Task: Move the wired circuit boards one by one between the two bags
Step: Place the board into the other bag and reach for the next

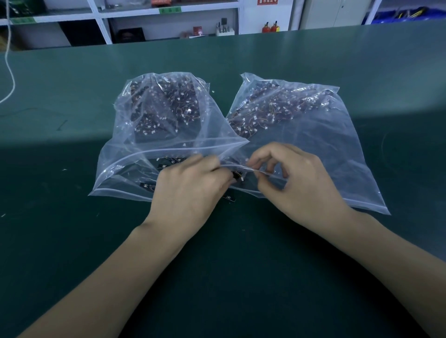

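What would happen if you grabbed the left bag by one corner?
The left bag would probably sag and crumple; its thin clear plastic is already wrinkled. It is likely bottom-heavy, since circuit boards pile at its far end. Its mouth looks open, so boards might spill.

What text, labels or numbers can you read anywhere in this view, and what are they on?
None can be read for certain.
Red sign on the back wall: white letters, cut off by the frame edge.
Green shelf labels: too small and blurred.
Circuit boards in the left bag: white marks, too small to read.
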